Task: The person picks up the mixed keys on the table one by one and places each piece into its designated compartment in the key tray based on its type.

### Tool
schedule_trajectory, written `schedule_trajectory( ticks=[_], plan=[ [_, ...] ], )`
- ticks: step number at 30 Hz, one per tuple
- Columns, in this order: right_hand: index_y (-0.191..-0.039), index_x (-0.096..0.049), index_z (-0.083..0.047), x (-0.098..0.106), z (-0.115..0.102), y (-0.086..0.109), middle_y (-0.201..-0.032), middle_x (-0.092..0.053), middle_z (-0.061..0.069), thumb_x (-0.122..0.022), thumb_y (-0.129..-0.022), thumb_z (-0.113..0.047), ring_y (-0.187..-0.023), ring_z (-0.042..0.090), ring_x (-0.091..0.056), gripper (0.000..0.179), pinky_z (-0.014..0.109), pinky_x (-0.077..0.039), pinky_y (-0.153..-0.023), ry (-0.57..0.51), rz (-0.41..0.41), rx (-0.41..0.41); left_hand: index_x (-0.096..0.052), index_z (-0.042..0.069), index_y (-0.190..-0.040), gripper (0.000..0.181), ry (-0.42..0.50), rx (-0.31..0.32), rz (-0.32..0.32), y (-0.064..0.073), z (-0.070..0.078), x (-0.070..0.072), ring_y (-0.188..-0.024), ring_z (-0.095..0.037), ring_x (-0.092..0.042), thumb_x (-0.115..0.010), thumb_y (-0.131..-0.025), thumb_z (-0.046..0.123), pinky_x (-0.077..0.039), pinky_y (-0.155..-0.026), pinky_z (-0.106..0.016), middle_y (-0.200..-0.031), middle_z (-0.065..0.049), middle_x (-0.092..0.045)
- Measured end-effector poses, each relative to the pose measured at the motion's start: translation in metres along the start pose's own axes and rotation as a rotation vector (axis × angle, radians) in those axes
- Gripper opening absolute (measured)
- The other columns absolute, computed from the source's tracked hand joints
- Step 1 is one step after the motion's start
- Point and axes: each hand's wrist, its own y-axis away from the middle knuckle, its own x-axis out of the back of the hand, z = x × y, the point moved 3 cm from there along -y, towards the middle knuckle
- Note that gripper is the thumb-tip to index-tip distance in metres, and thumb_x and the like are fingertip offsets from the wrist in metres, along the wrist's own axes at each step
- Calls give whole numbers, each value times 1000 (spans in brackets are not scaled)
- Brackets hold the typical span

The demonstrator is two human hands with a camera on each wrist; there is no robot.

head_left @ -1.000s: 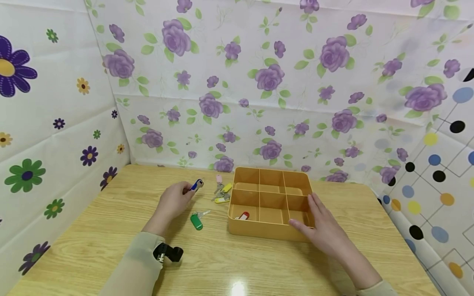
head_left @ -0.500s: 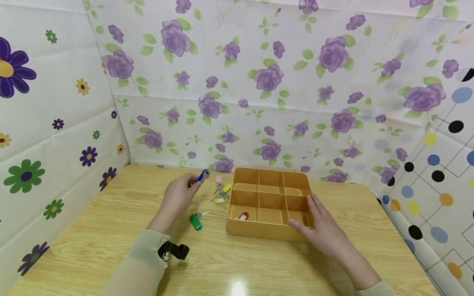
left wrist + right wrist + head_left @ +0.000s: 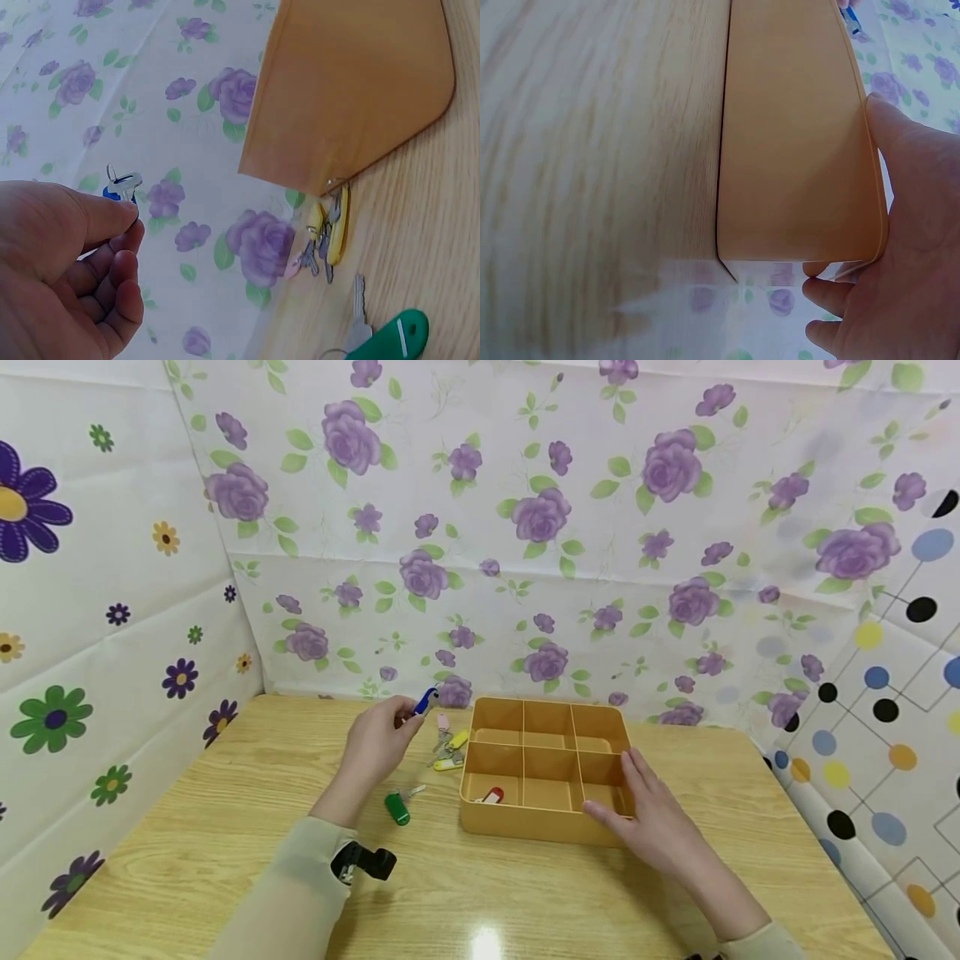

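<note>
My left hand (image 3: 381, 739) pinches a key with a blue tag (image 3: 427, 701) between thumb and fingers, raised above the back of the table, left of the box. In the left wrist view the silver key (image 3: 126, 182) pokes out past the thumb. My right hand (image 3: 660, 818) rests on the front right corner of an orange six-compartment box (image 3: 540, 827), thumb at the front rim, fingers fairly straight along the right side. Inside the front left compartment lies a red key tag (image 3: 493, 796).
Left of the box lie keys with yellow tags (image 3: 448, 765) and one with a pink tag (image 3: 442, 722). A green-tagged key (image 3: 397, 808) lies nearer the front, below the left wrist. Flowered cloth (image 3: 480, 527) hangs behind the wooden table (image 3: 487, 893).
My left hand has lifted the blue-tagged key and carried it right and toward the back. The right hand keeps its place on the box.
</note>
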Motion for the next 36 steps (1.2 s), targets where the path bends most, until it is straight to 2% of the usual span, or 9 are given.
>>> schedule_trajectory(
  ticks=[8,18,27,32,36],
  plan=[
    [-175,-10,1,1,0,0,-183,-2,20,-56,-103,-79,-161,60,-16,117,77,-24,-122,2,1,6,-75,5,-124,19,46,-35,1,0,20,-8,-79,-23,-59,-72,-110,18,-47,-66,-37,-101,-7,-74],
    [-175,-10,1,0,0,1,-183,-3,20,-57,-102,-79,-160,60,-17,118,78,-24,-121,-8,-4,0,-76,6,-119,15,40,-85,17,0,37,-26,-87,-22,-67,-75,-108,17,-59,-76,-39,-105,-7,-76],
    [-175,-10,0,0,-1,2,-183,-2,20,-56,-102,-79,-160,61,-17,117,78,-25,-121,-10,-4,0,-77,5,-121,18,41,-107,6,-1,50,-38,-85,-21,-63,-76,-108,17,-56,-73,-37,-102,-5,-74],
    [-175,-10,1,0,0,1,-183,-2,20,-56,-102,-80,-159,62,-18,118,79,-25,-120,-5,1,3,-78,5,-117,14,48,-131,-9,-3,62,-46,-81,-20,-64,-77,-107,15,-56,-69,-35,-100,-5,-75],
    [-175,-11,1,1,0,2,-183,-2,20,-56,-102,-79,-159,62,-18,118,78,-24,-121,-8,4,2,-78,8,-112,10,52,-137,-32,-4,70,-55,-75,-18,-61,-77,-106,16,-51,-64,-33,-93,-1,-72]
  ],
)
